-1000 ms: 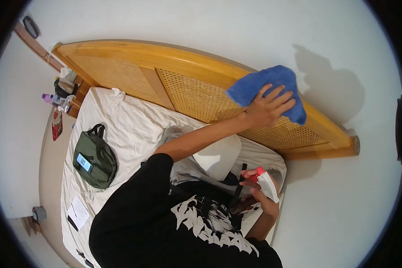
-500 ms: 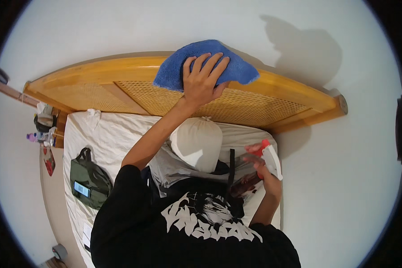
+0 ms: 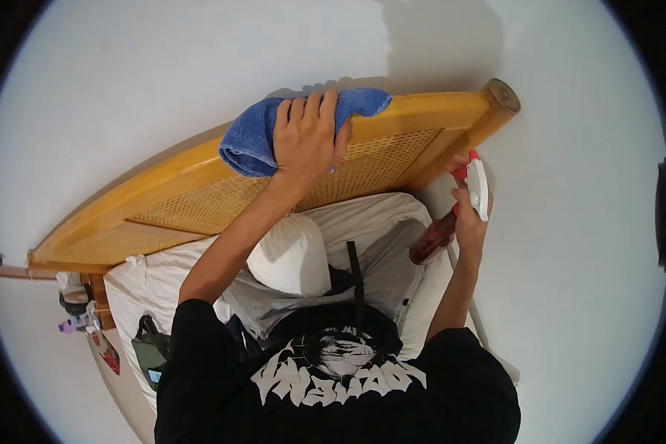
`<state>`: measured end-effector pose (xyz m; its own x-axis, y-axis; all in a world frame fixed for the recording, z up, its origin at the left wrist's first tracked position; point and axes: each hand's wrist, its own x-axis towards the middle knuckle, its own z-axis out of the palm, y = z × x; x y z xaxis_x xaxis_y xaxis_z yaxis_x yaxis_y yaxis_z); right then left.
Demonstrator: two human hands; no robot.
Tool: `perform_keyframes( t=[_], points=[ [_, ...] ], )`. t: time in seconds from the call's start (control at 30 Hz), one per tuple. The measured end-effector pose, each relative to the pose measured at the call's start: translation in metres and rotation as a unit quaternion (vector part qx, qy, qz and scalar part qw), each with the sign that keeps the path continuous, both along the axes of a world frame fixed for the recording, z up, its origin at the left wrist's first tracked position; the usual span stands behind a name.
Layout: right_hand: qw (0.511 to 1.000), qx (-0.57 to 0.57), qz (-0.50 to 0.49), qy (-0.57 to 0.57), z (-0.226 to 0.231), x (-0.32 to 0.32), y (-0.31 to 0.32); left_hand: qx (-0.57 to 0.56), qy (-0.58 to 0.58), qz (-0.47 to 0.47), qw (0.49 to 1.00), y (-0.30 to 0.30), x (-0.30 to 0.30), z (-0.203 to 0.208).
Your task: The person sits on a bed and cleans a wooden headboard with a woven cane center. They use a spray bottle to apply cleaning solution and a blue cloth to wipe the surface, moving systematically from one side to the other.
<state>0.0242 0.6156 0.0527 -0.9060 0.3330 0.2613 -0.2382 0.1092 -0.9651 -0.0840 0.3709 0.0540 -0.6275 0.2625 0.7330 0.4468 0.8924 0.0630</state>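
The left hand (image 3: 303, 140) lies back-up over the blue cloth (image 3: 251, 137), its four fingers set nearly side by side with narrow gaps and bent toward the top rail of the wooden headboard (image 3: 440, 111); the thumb stands apart on their right. Whether these fingers pinch a fold or only press the cloth cannot be told, since the contact side is hidden. The blue cloth lies beneath the fingers and extends past them on both sides, draped over the rail; this placement probably keeps fabric between skin and wood and lets the palm spread its pressure. The woven panel (image 3: 377, 159) lies below and to the right of the left fingertips. The right hand (image 3: 470, 222) wraps the neck of the spray bottle (image 3: 434, 240), well apart from the left fingers. Its fingers curl around the neck, with at least one near the red trigger; exact contact there is too small to confirm. The white spray head (image 3: 478, 191) sits above this grip, and the dark red body slants down and left below the fingers. Holding the neck likely supports the bottle while leaving the trigger within finger reach. The white pillow (image 3: 292, 255) lies below the left fingers, near the forearm.
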Motion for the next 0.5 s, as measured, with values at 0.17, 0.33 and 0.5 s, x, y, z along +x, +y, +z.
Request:
perform_keyframes(
  t=[0.17, 0.33, 0.5],
  points=[
    [0.999, 0.028, -0.011, -0.013, -0.013, -0.033, 0.038, -0.041, -0.069, -0.018, 0.997, 0.068, -0.025, 0.010],
    [0.999, 0.009, -0.035, 0.008, -0.025, -0.059, 0.070, -0.073, -0.045, -0.035, 0.996, 0.118, -0.041, 0.017],
    [0.997, 0.056, -0.042, 0.035, -0.035, -0.069, 0.098, -0.095, -0.035, -0.017, 0.995, 0.131, -0.044, 0.010]
  ],
)
